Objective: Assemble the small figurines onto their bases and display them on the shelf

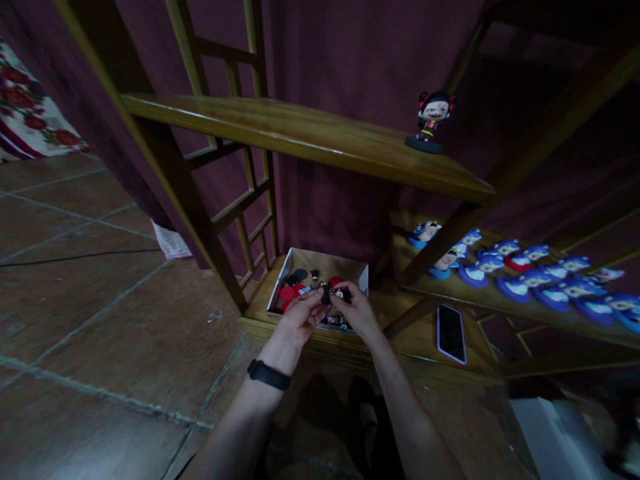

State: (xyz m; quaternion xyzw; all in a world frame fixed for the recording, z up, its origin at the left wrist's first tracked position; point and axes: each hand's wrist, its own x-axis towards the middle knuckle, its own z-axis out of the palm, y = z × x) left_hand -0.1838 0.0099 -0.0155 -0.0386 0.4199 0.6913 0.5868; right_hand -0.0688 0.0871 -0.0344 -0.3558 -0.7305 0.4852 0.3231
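Observation:
Over a shallow cardboard box (363, 275) on the bottom shelf, my left hand (301, 313) and my right hand (356, 308) come together. Both have their fingers closed on parts of a small dark figurine (326, 292), black with a bit of gold. Its far end, by my right fingers, shows a pale face-like patch. Whether it is one piece or two held together, I cannot tell. Inside the box lie red round pieces (287, 293), a dark disc (301, 274) and other small figurine parts, partly hidden by my hands.
A finished-looking figurine (433, 119) stands on the wooden shelf (300, 130) above my hands. Several blue and purple figurines (480, 268) line a lower shelf to the right. A phone (451, 335) lies on the bottom shelf. Shelf posts (170, 180) rise at the left.

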